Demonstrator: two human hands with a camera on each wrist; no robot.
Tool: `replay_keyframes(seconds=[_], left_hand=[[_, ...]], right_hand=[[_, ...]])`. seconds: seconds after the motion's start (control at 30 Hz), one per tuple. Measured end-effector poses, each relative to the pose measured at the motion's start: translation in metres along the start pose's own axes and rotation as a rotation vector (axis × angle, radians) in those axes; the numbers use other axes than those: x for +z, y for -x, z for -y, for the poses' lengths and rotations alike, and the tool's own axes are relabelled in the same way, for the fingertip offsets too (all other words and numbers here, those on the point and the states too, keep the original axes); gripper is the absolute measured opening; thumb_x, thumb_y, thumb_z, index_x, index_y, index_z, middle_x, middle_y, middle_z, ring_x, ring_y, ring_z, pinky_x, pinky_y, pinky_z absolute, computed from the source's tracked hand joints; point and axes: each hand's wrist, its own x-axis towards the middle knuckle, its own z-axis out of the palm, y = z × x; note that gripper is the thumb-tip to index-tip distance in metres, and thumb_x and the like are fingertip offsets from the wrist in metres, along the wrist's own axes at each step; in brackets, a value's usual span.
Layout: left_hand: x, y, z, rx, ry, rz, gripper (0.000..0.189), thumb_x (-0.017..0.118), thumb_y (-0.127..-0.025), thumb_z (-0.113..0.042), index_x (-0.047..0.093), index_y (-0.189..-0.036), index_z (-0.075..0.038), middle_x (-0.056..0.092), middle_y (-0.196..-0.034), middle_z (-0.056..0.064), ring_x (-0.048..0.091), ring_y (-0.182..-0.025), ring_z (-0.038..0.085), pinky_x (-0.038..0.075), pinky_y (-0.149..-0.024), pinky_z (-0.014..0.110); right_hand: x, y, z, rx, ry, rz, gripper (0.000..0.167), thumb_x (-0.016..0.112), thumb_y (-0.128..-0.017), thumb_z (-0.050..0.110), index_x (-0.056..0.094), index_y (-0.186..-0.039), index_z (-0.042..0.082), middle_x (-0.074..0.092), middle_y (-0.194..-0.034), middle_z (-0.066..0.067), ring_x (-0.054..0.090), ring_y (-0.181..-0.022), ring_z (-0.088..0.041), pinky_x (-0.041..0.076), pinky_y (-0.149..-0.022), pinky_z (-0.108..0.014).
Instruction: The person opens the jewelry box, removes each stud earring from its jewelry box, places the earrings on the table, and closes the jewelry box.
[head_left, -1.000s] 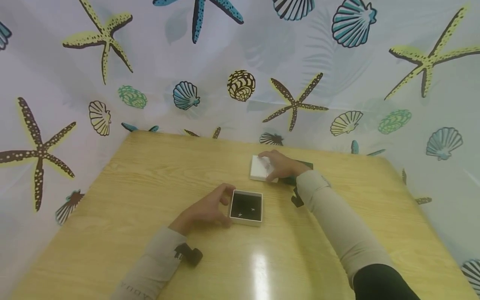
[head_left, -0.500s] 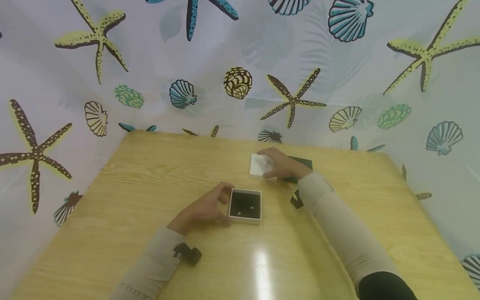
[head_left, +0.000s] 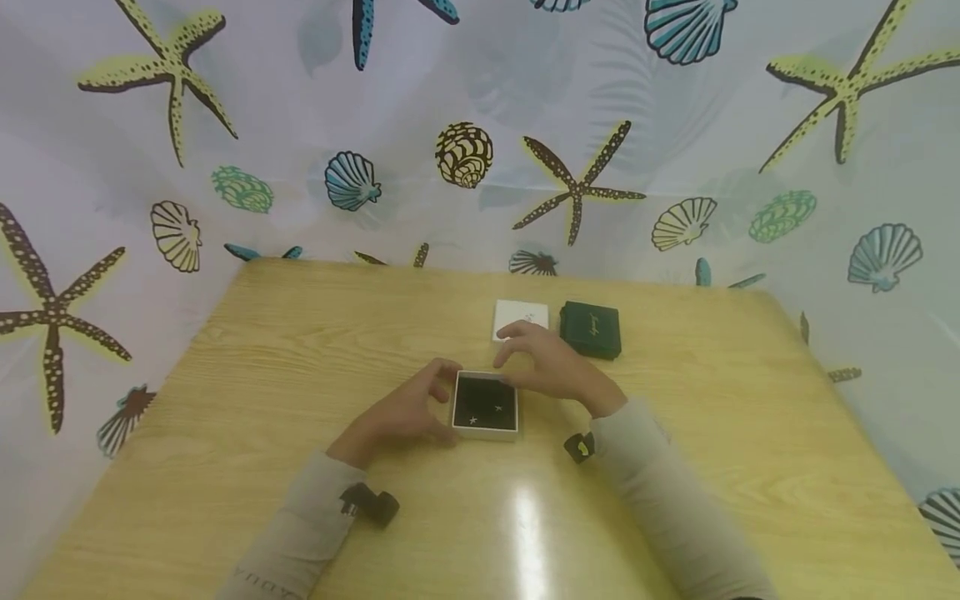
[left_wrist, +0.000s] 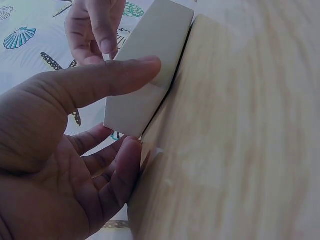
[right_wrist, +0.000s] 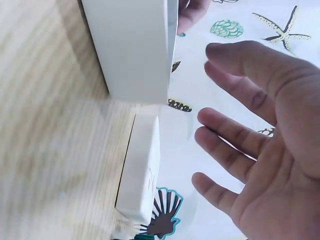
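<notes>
A white open box [head_left: 484, 434] with a black insert [head_left: 480, 392] stands mid-table in the head view. On the insert lie two small star-shaped pieces [head_left: 473, 420], pale in colour. My left hand [head_left: 405, 408] holds the box's left side, thumb at the near corner and fingers at the far one; the left wrist view shows the thumb across the white wall [left_wrist: 155, 37]. My right hand [head_left: 551, 367] hovers over the box's far right corner. Its fingers [right_wrist: 227, 160] are spread loosely with nothing between them in the right wrist view.
Behind the right hand sits a flat white lid-like piece [head_left: 522, 310] with faint print on top. A dark green box [head_left: 591, 329] with gold lettering stands to its right. A shell-and-starfish patterned cloth [head_left: 420, 100] hangs behind the wooden table [head_left: 337, 317].
My right hand has let go of the white lid-like piece and come nearer, to the open box. The green box shows fully now. The left hand stays at the box.
</notes>
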Motion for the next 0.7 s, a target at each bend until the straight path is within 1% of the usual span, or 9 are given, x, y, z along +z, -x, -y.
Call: replay_keyframes(seconds=[0.13, 0.27, 0.37, 0.47, 0.7], left_hand=[[-0.001, 0.001, 0.0, 0.004, 0.011, 0.006, 0.096, 0.091, -0.066, -0.015, 0.038, -0.145, -0.022, 0.047, -0.145, 0.004, 0.052, -0.124, 0.029, 0.049, -0.1, 0.047], [-0.001, 0.001, 0.0, 0.0, 0.011, 0.017, 0.096, 0.091, -0.066, -0.017, 0.037, -0.146, -0.023, 0.046, -0.145, 0.004, 0.051, -0.125, 0.029, 0.048, -0.099, 0.047], [0.0, 0.0, -0.001, -0.002, 0.015, 0.021, 0.096, 0.091, -0.066, -0.018, 0.037, -0.145, -0.024, 0.046, -0.145, 0.004, 0.05, -0.125, 0.029, 0.048, -0.099, 0.046], [0.0, -0.001, -0.001, 0.004, 0.023, 0.022, 0.096, 0.091, -0.066, -0.017, 0.037, -0.145, -0.023, 0.045, -0.146, 0.004, 0.049, -0.126, 0.03, 0.048, -0.099, 0.047], [0.0, -0.001, -0.002, -0.003, 0.029, 0.019, 0.095, 0.091, -0.065, -0.017, 0.038, -0.144, -0.024, 0.044, -0.147, 0.003, 0.049, -0.126, 0.03, 0.047, -0.099, 0.046]], right_hand=[[0.011, 0.006, 0.008, -0.004, 0.117, 0.0, 0.005, 0.078, -0.084, 0.017, 0.074, -0.087, 0.015, 0.058, -0.139, -0.02, 0.053, -0.131, -0.04, 0.043, -0.11, -0.056], [0.019, 0.01, 0.012, -0.022, 0.266, -0.008, 0.007, 0.082, -0.08, 0.022, 0.076, -0.081, 0.019, 0.061, -0.137, -0.018, 0.057, -0.127, -0.039, 0.044, -0.109, -0.054], [0.022, 0.012, 0.013, -0.038, 0.343, -0.022, 0.009, 0.083, -0.077, 0.024, 0.077, -0.08, 0.019, 0.062, -0.135, -0.018, 0.058, -0.126, -0.038, 0.044, -0.109, -0.053], [0.023, 0.013, 0.014, -0.038, 0.384, -0.028, 0.01, 0.085, -0.075, 0.025, 0.077, -0.078, 0.019, 0.063, -0.134, -0.017, 0.058, -0.126, -0.037, 0.044, -0.11, -0.053], [0.027, 0.012, 0.016, -0.028, 0.407, -0.025, 0.01, 0.085, -0.072, 0.023, 0.078, -0.077, 0.018, 0.065, -0.131, -0.015, 0.059, -0.126, -0.034, 0.043, -0.11, -0.052]])
